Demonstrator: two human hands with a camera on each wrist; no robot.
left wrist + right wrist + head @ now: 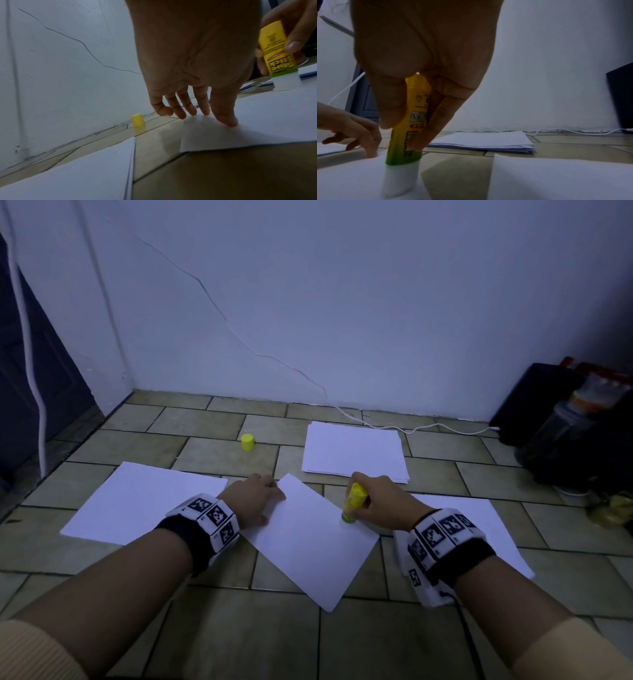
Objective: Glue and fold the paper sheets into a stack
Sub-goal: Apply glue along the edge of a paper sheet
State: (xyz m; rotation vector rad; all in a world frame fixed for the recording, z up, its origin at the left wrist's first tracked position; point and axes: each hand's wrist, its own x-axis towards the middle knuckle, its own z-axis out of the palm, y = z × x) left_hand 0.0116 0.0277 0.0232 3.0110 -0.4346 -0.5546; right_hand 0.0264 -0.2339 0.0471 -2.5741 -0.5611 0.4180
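Gluing is underway: the right hand (380, 501) grips the glue stick (354, 503) on the sheet (308, 542) while the left hand (253, 498), fingers straight, pins it; next comes folding.

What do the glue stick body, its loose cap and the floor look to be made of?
Glue stick: glossy yellow-green plastic with a printed label, held by the right hand; the exposed tip looks waxy white.
Cap: smooth yellow plastic, apparently.
Floor: likely glazed ceramic tile, since dark grout lines and a faint reflection of the cap show.

Matt paper sheet (308, 542), glossy tile floor (212, 631)
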